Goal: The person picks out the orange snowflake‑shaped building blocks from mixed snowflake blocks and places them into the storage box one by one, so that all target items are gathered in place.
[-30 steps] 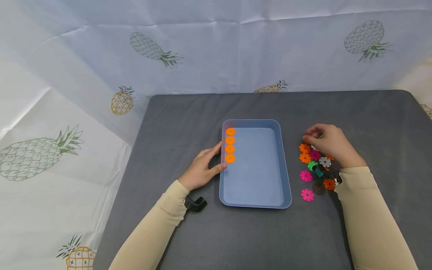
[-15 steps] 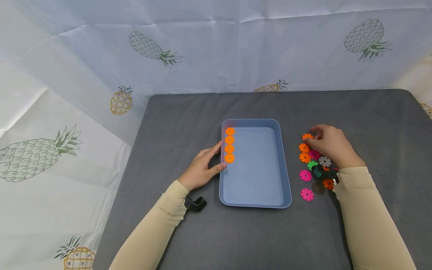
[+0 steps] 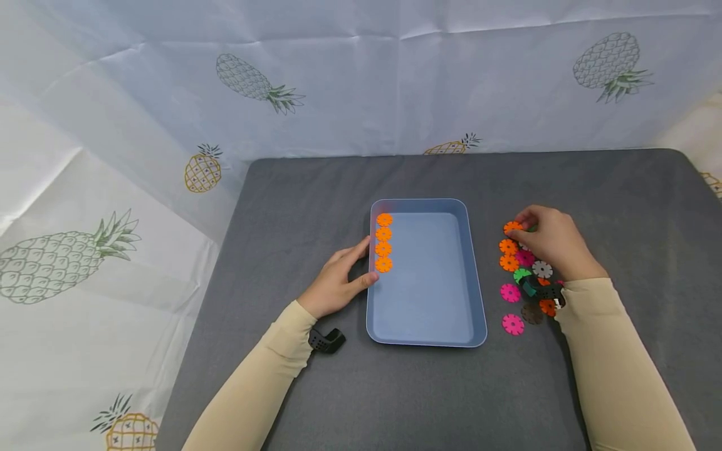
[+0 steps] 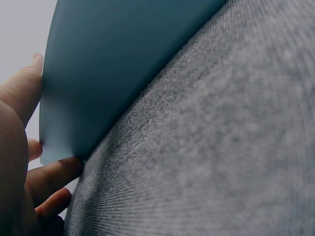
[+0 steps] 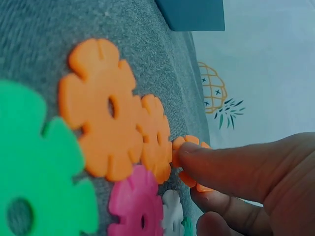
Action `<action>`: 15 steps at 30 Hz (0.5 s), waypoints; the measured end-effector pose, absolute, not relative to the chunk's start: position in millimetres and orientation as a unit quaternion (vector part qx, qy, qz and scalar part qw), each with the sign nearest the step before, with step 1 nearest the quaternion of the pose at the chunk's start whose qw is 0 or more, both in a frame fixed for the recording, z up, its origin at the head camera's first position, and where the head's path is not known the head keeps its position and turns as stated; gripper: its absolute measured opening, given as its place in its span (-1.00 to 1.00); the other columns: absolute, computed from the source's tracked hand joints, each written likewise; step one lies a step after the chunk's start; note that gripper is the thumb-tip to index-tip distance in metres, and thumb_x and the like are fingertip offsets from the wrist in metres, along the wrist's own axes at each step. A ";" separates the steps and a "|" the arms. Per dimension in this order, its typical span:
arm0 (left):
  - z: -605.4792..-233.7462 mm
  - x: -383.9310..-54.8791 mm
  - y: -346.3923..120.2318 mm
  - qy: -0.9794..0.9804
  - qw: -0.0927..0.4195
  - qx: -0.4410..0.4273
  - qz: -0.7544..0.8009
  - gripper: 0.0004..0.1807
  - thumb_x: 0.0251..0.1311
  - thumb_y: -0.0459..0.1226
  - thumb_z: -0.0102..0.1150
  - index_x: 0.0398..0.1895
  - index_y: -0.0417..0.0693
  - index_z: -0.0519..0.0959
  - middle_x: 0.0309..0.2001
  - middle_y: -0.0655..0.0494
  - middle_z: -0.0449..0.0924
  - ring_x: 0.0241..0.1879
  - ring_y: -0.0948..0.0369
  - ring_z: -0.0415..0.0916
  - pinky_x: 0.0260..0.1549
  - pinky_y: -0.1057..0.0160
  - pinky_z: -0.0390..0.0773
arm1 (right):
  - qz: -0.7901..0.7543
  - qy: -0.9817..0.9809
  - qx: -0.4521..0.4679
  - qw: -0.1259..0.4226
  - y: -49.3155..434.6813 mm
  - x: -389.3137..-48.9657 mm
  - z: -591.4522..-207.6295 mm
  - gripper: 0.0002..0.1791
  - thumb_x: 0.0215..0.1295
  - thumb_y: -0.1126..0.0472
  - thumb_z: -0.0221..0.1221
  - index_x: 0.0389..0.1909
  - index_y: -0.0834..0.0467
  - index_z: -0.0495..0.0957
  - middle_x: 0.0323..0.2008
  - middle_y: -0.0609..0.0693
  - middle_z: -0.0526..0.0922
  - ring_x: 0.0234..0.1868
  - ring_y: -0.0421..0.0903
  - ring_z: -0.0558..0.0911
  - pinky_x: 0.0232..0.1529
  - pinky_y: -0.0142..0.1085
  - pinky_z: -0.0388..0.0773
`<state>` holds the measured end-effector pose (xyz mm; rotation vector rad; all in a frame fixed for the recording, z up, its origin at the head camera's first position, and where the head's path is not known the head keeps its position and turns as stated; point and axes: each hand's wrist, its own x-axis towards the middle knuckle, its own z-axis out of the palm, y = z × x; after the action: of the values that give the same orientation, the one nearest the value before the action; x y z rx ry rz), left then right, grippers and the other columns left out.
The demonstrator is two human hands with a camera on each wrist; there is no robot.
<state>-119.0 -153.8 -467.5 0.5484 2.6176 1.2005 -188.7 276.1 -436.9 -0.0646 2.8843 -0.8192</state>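
In the head view, the right hand (image 3: 555, 244) pinches an orange disc (image 3: 512, 226) between thumb and fingertip, at the far end of a pile of coloured discs (image 3: 525, 257) right of the blue tray (image 3: 429, 294). The left hand (image 3: 335, 285), thumb and fingers spread and gripping nothing, touches the tray's left side, beside four orange discs (image 3: 383, 234) lined up inside. The left wrist view shows the tray's smooth wall meeting ribbed grey cloth (image 4: 211, 113). In the right wrist view, the pinched disc is thin with notched edges (rather flower-like).
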 end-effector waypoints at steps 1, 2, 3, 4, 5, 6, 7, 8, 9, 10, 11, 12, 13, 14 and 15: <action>-467.6 -119.0 -153.9 0.888 0.106 0.186 0.408 -0.03 0.39 0.32 0.09 0.73 0.22 0.03 0.54 0.03 0.36 0.56 -0.07 0.14 0.48 -0.24 0.18 | -0.275 0.958 -0.024 0.072 275.8 -188.7 -436.9 -0.56 0.44 0.08 0.36 0.09 0.34 0.57 -0.02 0.36 0.63 -0.22 0.16 0.60 -0.37 -0.16 0.50; -467.5 -119.0 -153.9 0.887 0.107 0.186 0.409 -0.03 0.38 0.33 0.08 0.73 0.22 0.03 0.55 0.03 0.36 0.56 -0.07 0.14 0.49 -0.24 0.17 | -0.278 0.958 -0.026 0.072 275.4 -188.6 -436.8 -0.57 0.45 0.09 0.35 0.10 0.34 0.57 -0.03 0.36 0.63 -0.25 0.14 0.60 -0.38 -0.16 0.49; -467.4 -119.0 -153.9 0.887 0.107 0.186 0.409 -0.02 0.38 0.34 0.07 0.73 0.22 0.03 0.55 0.03 0.36 0.56 -0.07 0.14 0.49 -0.24 0.17 | -0.280 0.957 -0.028 0.072 275.3 -188.5 -436.6 -0.58 0.46 0.10 0.34 0.10 0.34 0.57 -0.04 0.36 0.64 -0.27 0.13 0.60 -0.39 -0.17 0.49; -467.1 -118.8 -153.9 0.886 0.108 0.186 0.410 -0.02 0.37 0.35 0.07 0.73 0.22 0.03 0.55 0.03 0.36 0.56 -0.07 0.14 0.48 -0.24 0.17 | -0.283 0.956 -0.029 0.072 275.1 -188.4 -436.4 -0.60 0.47 0.11 0.32 0.10 0.34 0.57 -0.05 0.36 0.65 -0.29 0.11 0.60 -0.40 -0.17 0.49; -467.0 -118.8 -154.0 0.886 0.108 0.187 0.410 -0.01 0.36 0.36 0.06 0.73 0.22 0.03 0.55 0.03 0.36 0.56 -0.07 0.14 0.48 -0.24 0.18 | -0.288 0.954 -0.030 0.073 274.6 -188.4 -436.0 -0.62 0.48 0.12 0.30 0.09 0.34 0.57 -0.07 0.35 0.67 -0.32 0.09 0.60 -0.41 -0.17 0.49; -467.0 -118.8 -154.1 0.886 0.108 0.186 0.410 0.00 0.35 0.37 0.05 0.73 0.22 0.02 0.55 0.03 0.36 0.56 -0.07 0.14 0.48 -0.24 0.18 | -0.292 0.953 -0.031 0.073 273.9 -188.1 -435.5 -0.64 0.49 0.13 0.29 0.08 0.33 0.57 -0.08 0.35 0.69 -0.34 0.07 0.61 -0.41 -0.17 0.50; -466.9 -118.9 -154.0 0.886 0.109 0.186 0.409 0.00 0.35 0.37 0.05 0.73 0.22 0.02 0.55 0.04 0.35 0.56 -0.07 0.14 0.48 -0.24 0.18 | -0.296 0.952 -0.032 0.073 273.3 -188.0 -434.7 -0.66 0.50 0.13 0.28 0.07 0.33 0.58 -0.09 0.34 0.71 -0.35 0.06 0.61 -0.42 -0.17 0.51; -466.7 -119.0 -154.0 0.887 0.109 0.186 0.409 0.00 0.35 0.37 0.06 0.73 0.23 0.02 0.55 0.04 0.35 0.56 -0.07 0.14 0.48 -0.24 0.18 | -0.300 0.951 -0.032 0.071 272.6 -187.7 -434.0 -0.67 0.51 0.14 0.27 0.06 0.32 0.58 -0.10 0.33 0.72 -0.36 0.05 0.61 -0.42 -0.17 0.51; -467.1 -119.2 -154.1 0.887 0.108 0.186 0.408 0.00 0.36 0.37 0.06 0.73 0.23 0.02 0.55 0.04 0.35 0.56 -0.07 0.14 0.48 -0.25 0.18 | -0.305 0.949 -0.033 0.071 272.4 -187.4 -433.1 -0.67 0.52 0.13 0.26 0.05 0.32 0.58 -0.10 0.33 0.72 -0.36 0.05 0.61 -0.42 -0.17 0.52; -466.9 -119.2 -154.3 0.888 0.107 0.186 0.407 -0.01 0.36 0.36 0.07 0.73 0.23 0.02 0.55 0.04 0.35 0.56 -0.07 0.14 0.48 -0.25 0.18 | -0.310 0.948 -0.034 0.070 271.4 -187.0 -431.8 -0.68 0.53 0.13 0.25 0.05 0.32 0.58 -0.11 0.33 0.73 -0.37 0.04 0.61 -0.42 -0.16 0.52; -466.8 -119.5 -154.3 0.888 0.107 0.186 0.407 -0.01 0.36 0.35 0.08 0.73 0.23 0.02 0.55 0.05 0.35 0.56 -0.07 0.14 0.48 -0.24 0.18 | -0.313 0.947 -0.036 0.068 270.6 -186.7 -430.6 -0.68 0.53 0.13 0.25 0.05 0.32 0.58 -0.11 0.32 0.73 -0.36 0.04 0.61 -0.41 -0.16 0.53; -466.7 -119.6 -154.3 0.889 0.106 0.185 0.406 -0.02 0.37 0.34 0.09 0.73 0.23 0.02 0.55 0.05 0.36 0.56 -0.07 0.14 0.48 -0.24 0.18 | -0.315 0.946 -0.037 0.066 270.1 -186.4 -429.2 -0.67 0.54 0.11 0.25 0.06 0.32 0.59 -0.11 0.31 0.72 -0.35 0.04 0.61 -0.41 -0.17 0.52; -466.5 -119.5 -154.1 0.889 0.106 0.185 0.405 -0.02 0.38 0.32 0.10 0.73 0.23 0.02 0.55 0.05 0.36 0.56 -0.06 0.15 0.48 -0.24 0.18 | -0.317 0.945 -0.038 0.065 269.1 -185.9 -427.5 -0.66 0.54 0.10 0.25 0.06 0.31 0.59 -0.10 0.30 0.72 -0.34 0.04 0.61 -0.40 -0.18 0.53; -466.4 -119.3 -154.0 0.889 0.106 0.184 0.405 -0.03 0.39 0.30 0.11 0.73 0.23 0.03 0.55 0.05 0.36 0.56 -0.06 0.15 0.48 -0.24 0.19 | -0.319 0.945 -0.039 0.065 268.2 -185.1 -425.7 -0.66 0.54 0.09 0.24 0.07 0.31 0.59 -0.09 0.30 0.71 -0.31 0.04 0.61 -0.39 -0.18 0.52; -466.3 -119.2 -153.9 0.889 0.106 0.184 0.405 -0.04 0.40 0.28 0.13 0.73 0.23 0.03 0.54 0.04 0.37 0.56 -0.06 0.15 0.48 -0.24 0.19 | -0.321 0.944 -0.040 0.066 266.8 -184.2 -423.6 -0.65 0.55 0.09 0.24 0.07 0.30 0.60 -0.09 0.29 0.71 -0.30 0.05 0.61 -0.39 -0.19 0.52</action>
<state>-119.2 -153.9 -466.3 0.5417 2.6195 1.1944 -184.2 266.8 -423.6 -0.1215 2.8469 -0.9688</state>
